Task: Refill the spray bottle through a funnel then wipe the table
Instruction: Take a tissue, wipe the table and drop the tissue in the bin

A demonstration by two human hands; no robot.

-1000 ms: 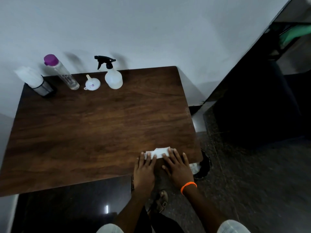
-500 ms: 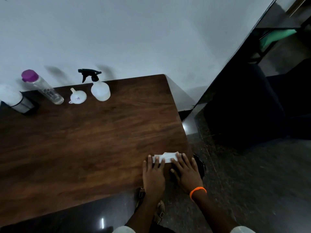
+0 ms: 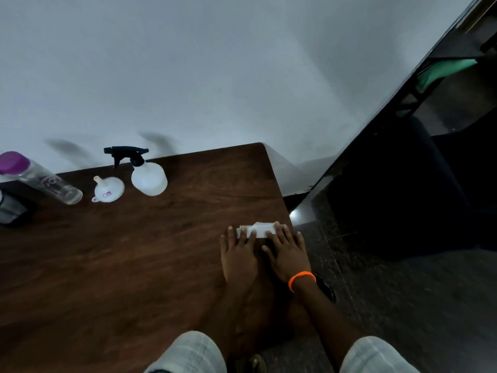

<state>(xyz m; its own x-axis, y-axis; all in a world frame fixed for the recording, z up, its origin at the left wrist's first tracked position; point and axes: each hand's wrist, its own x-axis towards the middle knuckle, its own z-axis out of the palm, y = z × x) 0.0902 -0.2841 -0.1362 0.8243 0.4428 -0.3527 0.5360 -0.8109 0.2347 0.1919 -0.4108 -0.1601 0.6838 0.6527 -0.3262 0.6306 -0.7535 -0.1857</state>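
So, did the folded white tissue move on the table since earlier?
Cannot tell: folded white tissue stays beside the brown wooden table's right edge; the camera moved.

Dark wood-grain surface [image 3: 134, 265] fills the view. Along its far edge: a white spray bottle [image 3: 148, 177] with a black trigger head, a white funnel [image 3: 108, 189] just left of it, mouth down, then a clear bottle with a purple cap [image 3: 40, 177], and a dark holder [image 3: 10, 211] at the far left. Near the right edge, a folded white cloth [image 3: 257, 229] lies flat under two hands.
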